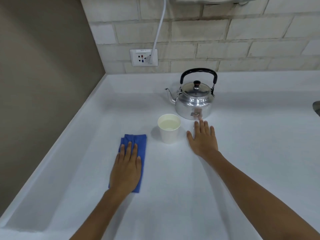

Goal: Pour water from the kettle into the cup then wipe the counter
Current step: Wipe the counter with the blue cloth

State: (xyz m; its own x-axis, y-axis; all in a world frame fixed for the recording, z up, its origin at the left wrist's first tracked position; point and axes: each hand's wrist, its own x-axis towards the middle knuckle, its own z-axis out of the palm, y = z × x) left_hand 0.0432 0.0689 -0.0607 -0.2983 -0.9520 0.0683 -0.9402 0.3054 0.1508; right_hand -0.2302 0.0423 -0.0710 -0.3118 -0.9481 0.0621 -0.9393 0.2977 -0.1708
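A folded blue cloth [133,149] is pressed flat against the white tabletop [173,196] at the left by the left hand [127,170], whose fingers are spread open on top of it. Just to its right a white paper cup [169,129] filled with water is seen standing upright, and farther back the metal kettle [194,99] is set with its spout turned left. The right hand [203,140] is laid open, palm down, on the tabletop beside the cup, its fingertips just short of the kettle.
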